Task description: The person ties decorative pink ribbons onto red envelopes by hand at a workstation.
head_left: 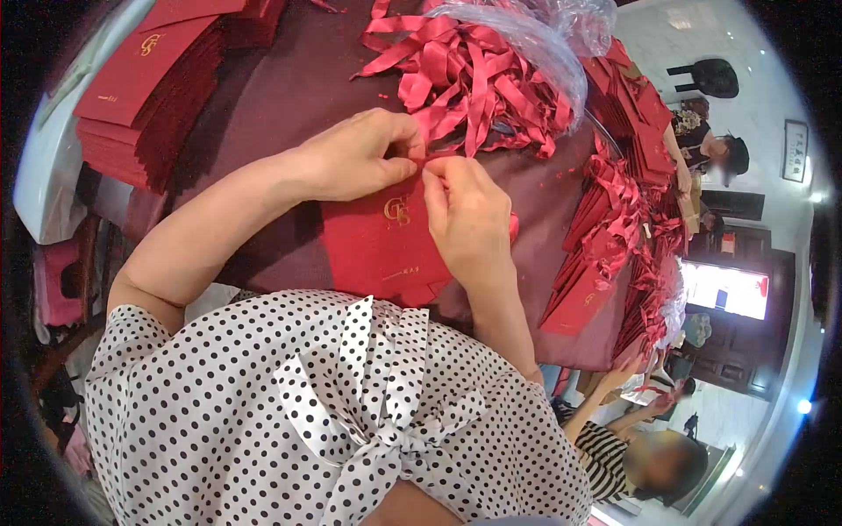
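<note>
Both of my hands meet at the top edge of a red card pouch [377, 250] with gold lettering, which lies at the table's near edge. My left hand [364, 156] is closed, thumb and fingers pinched at the pouch's top. Close beside it, my right hand [469, 210] also pinches, thumb against forefinger, at the same spot. What sits between the fingertips looks like thin red ribbon, but it is too small to tell. Just beyond my hands lies a heap of loose red ribbons [478, 79], partly under clear plastic [526, 39].
A tall stack of red pouches [149, 96] stands at the far left of the dark red tablecloth [281, 114]. Ribboned pouches [592, 272] pile up on the right. A person in stripes [605, 456] reaches in at the lower right; another person [702, 145] is beyond.
</note>
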Demonstrator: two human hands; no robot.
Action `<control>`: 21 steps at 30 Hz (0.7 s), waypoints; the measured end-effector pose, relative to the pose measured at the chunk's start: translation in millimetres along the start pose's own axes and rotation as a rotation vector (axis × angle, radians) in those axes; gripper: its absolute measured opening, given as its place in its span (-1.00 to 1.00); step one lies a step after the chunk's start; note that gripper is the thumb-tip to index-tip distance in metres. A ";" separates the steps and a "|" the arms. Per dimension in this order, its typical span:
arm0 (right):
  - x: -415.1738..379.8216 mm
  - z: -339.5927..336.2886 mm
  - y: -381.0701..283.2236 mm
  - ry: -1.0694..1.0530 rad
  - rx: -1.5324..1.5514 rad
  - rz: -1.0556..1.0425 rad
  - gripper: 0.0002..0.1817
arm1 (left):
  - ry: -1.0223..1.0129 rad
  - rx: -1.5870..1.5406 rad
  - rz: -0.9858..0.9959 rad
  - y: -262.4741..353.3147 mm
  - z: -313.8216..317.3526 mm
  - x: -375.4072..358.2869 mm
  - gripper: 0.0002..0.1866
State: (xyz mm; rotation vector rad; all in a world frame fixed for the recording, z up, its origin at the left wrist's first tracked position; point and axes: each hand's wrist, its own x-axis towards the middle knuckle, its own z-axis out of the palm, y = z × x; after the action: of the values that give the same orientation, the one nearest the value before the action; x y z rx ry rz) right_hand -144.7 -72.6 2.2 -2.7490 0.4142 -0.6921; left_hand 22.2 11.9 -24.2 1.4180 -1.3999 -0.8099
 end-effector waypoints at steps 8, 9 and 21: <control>3.5 -12.3 4.0 -0.147 0.320 0.181 -0.85 | -0.322 -0.252 -0.167 1.0 -20.9 1.5 -0.88; 2.6 -12.8 4.0 -0.137 0.372 0.173 -0.84 | -0.303 -0.370 -0.157 2.4 -21.1 1.7 -0.88; 0.5 -22.8 -5.7 -0.272 0.458 0.171 -0.75 | -0.253 0.249 0.465 0.6 -27.8 8.2 -0.90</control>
State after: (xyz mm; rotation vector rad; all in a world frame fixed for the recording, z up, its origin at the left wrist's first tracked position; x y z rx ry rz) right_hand -154.3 -71.9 23.6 -2.2967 0.3695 -0.3132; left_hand 48.8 8.7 -13.2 1.1222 -1.9873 -0.5349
